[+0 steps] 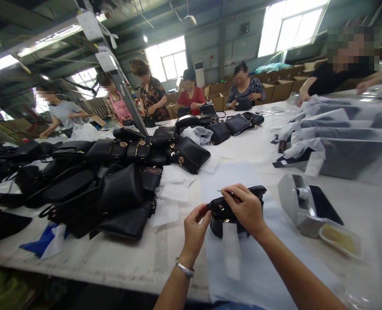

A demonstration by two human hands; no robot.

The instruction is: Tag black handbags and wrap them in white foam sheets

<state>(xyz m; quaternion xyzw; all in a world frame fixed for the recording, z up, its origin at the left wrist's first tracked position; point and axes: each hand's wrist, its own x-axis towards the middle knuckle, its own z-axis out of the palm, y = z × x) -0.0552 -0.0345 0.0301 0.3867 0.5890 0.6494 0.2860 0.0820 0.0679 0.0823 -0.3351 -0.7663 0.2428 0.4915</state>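
A small black bag (217, 224) with gold-coloured fittings sits on a pale sheet (262, 267) in front of me. My left hand (196, 224) pinches the bag's upper left end between thumb and fingers. Over the bag's top, my right hand (244, 206) has thumb and index finger closed on a thin dark strand or tool, too small to make out, which points left. A strip of white paper (231, 252) hangs from the bag's front. The bag's right part is partly hidden behind my right hand.
Many black bags (121, 189) are heaped at the left, beside white papers (174, 192). To the right stand a grey dispenser (296, 206), a shallow dish (341, 240) and wrapped grey bags (355, 157). Several people work across the table; a slanted metal post (128, 94) rises behind the heap.
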